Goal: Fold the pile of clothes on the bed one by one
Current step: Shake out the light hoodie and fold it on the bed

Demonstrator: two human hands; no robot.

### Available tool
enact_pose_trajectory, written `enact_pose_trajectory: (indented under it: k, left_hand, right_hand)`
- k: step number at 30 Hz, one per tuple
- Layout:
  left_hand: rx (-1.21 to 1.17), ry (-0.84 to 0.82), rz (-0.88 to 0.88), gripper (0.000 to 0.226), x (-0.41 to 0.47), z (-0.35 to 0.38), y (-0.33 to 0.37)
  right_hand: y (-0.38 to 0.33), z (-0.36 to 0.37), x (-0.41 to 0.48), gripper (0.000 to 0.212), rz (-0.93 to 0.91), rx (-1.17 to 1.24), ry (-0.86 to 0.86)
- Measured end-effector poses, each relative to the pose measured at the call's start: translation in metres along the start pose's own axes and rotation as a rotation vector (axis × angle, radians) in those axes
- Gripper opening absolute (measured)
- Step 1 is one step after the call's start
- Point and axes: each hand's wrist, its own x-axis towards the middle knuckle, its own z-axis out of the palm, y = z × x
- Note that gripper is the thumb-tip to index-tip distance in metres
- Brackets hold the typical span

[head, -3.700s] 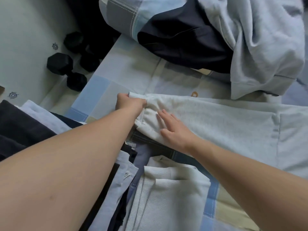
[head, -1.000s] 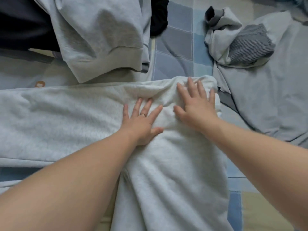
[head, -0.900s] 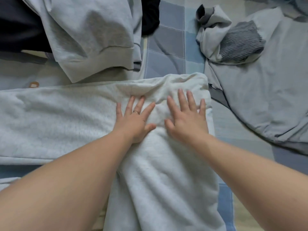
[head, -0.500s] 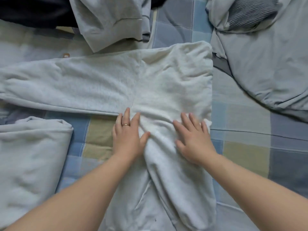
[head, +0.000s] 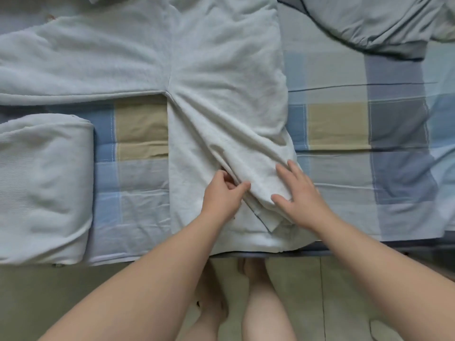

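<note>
By bed edge (head: 369,233), left hand (head: 222,193) apparently pinches white sweatshirt (head: 221,70).

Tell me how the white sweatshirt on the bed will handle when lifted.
Probably floppy: the white sweatshirt creases into folds where the left hand pinches it, and the right hand rests flat on a doubled layer. Likely not slippery: its surface looks fleecy. It looks thick, so perhaps weighty for cloth.

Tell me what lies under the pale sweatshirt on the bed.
The checked bedsheet shows on both sides of the sweatshirt, which lies on it. Fingertips of the left hand tuck under its folded sleeve. Anything else beneath is covered.
</note>
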Motion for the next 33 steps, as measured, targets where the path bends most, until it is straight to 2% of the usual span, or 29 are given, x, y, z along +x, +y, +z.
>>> enact_pose_trajectory:
  k: [3,8,11,15,18,22,24,26,28,30,33]
  left_hand:
    - [0.063,-0.161,-0.003,0.032,-0.024,0.016,-0.026]
    - [0.038,-0.112,-0.017,0.027,-0.032,0.04,-0.042]
    - [0.057,-0.022,-0.016,0.022,-0.028,0.054,-0.045]
    - [-0.086,0.087,0.038,0.036,-0.027,0.063,-0.05]
    - [-0.177,0.15,0.041,0.03,-0.043,0.058,-0.049]
    - [-0.51,0.435,-0.191,0.008,-0.061,0.032,-0.057]
    - [-0.648,0.534,-0.295,0.006,-0.065,0.015,-0.069]
    - [-0.509,0.55,-0.279,0.01,-0.071,0.001,-0.079]
    - [-0.342,0.479,-0.182,0.022,-0.077,-0.008,-0.088]
    - [-0.332,0.363,-0.124,0.035,-0.077,-0.014,-0.096]
    - [-0.194,0.283,-0.073,0.024,-0.072,-0.023,-0.109]
  right_hand:
    - [0.016,0.013,-0.037,0.08,0.004,0.089,-0.034]
    - [0.044,0.038,-0.063,0.082,0.01,0.039,-0.095]
    - [0.055,0.047,-0.062,0.082,0.0,0.027,-0.077]
    - [0.057,0.047,-0.06,0.074,-0.009,0.019,-0.045]
    - [0.054,0.044,-0.061,0.07,-0.006,-0.06,-0.045]
    - [0.045,0.034,-0.067,0.067,0.009,-0.226,-0.096]
    - [0.036,0.031,-0.073,0.068,-0.03,-0.332,-0.141]
    - [0.025,0.034,-0.076,0.07,-0.091,-0.407,-0.163]
    - [0.015,0.038,-0.076,0.072,-0.142,-0.433,-0.123]
    - [0.011,0.045,-0.075,0.075,-0.167,-0.468,-0.077]
    - [0.014,0.057,-0.074,0.063,-0.188,-0.585,-0.022]
